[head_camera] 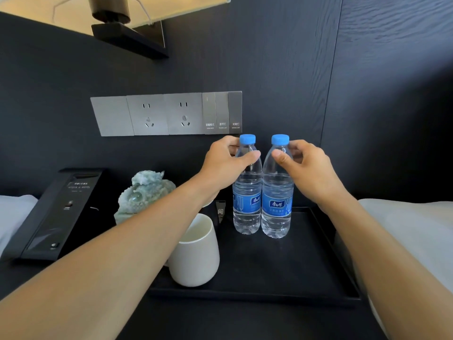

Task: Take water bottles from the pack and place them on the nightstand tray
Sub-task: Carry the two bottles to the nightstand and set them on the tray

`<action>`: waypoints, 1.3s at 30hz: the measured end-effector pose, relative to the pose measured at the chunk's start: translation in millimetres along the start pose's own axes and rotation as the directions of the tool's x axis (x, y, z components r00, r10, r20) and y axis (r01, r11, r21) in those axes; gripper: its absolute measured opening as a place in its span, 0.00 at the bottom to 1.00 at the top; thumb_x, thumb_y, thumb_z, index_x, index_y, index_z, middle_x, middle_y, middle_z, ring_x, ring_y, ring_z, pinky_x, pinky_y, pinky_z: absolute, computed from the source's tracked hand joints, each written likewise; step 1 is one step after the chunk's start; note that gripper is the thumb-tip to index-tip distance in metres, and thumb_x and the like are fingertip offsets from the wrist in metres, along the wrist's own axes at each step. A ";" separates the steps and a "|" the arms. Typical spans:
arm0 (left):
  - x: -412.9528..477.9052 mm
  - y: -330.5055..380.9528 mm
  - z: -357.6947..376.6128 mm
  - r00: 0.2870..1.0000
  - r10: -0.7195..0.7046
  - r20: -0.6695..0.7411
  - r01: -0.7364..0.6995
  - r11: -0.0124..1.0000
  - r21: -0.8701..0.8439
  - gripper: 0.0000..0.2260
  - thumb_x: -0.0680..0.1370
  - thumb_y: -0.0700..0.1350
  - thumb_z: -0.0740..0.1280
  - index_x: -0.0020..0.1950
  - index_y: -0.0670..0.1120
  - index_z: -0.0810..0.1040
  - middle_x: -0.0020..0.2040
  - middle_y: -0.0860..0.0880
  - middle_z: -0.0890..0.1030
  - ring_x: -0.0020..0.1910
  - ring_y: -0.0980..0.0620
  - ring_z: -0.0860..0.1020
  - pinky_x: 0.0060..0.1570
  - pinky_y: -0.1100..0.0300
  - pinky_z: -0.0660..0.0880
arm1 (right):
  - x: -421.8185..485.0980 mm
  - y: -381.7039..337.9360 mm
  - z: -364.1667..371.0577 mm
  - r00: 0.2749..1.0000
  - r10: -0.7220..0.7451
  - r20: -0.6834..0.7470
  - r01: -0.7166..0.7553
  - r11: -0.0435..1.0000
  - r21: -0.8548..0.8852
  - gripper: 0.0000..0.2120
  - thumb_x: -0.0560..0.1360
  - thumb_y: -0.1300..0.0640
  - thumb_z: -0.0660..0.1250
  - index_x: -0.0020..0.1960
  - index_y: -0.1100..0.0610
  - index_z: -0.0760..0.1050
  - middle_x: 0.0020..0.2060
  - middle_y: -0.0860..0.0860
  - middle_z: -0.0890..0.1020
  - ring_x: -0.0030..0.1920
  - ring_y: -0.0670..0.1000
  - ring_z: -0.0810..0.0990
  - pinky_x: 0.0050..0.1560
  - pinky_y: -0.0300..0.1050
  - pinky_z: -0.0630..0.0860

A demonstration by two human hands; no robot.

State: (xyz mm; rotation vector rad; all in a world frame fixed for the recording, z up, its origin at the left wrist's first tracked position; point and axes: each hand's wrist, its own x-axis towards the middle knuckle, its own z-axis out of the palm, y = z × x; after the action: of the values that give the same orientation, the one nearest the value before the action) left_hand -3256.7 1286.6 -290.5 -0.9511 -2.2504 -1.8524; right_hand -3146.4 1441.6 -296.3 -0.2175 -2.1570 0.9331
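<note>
Two clear water bottles with blue caps and blue labels stand upright side by side at the back of a black tray on the nightstand. My left hand grips the neck of the left bottle, thumb in front and fingers behind. Around the neck of the right bottle my right hand holds in the same way. The bottles touch each other at the shoulder. The pack is out of view.
A white cup stands on the tray's left part, under my left forearm. A pale green stone carving and a black phone console sit to the left. A socket panel and lamp are on the dark wall. White bedding lies at both sides.
</note>
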 end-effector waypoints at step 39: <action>-10.3 -2.8 1.7 0.997 0.078 0.010 -0.079 0.974 0.214 0.22 0.76 0.57 0.73 0.68 0.52 0.75 0.55 0.53 0.81 0.52 0.55 0.79 0.48 0.59 0.78 | -2.6 12.9 -1.5 0.997 -0.048 0.057 0.048 0.999 0.010 0.25 0.79 0.54 0.70 0.74 0.55 0.70 0.59 0.47 0.81 0.55 0.45 0.78 0.52 0.36 0.72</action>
State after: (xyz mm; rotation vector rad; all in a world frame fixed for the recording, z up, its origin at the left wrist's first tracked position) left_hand -3249.2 1283.6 -297.8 -0.9883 -2.3175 -1.5395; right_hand -3145.2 1450.6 -306.0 -0.1358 -2.2001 0.9309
